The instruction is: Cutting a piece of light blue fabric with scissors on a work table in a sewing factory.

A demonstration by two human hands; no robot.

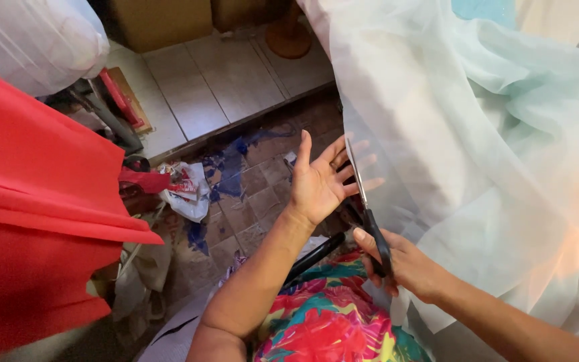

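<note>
Right hand (403, 265) grips black-handled steel scissors (368, 214) at centre frame, blades pointing up along the sheer pale-green fabric (477, 134) edge, while the flat, empty left hand (319, 184) touches it just beside.

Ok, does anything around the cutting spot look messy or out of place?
Yes. Crumpled white plastic bag and blue scraps litter the brown tiled floor, left of the left hand. The right hand holds black-handled scissors at the sheer pale-green fabric.
</note>
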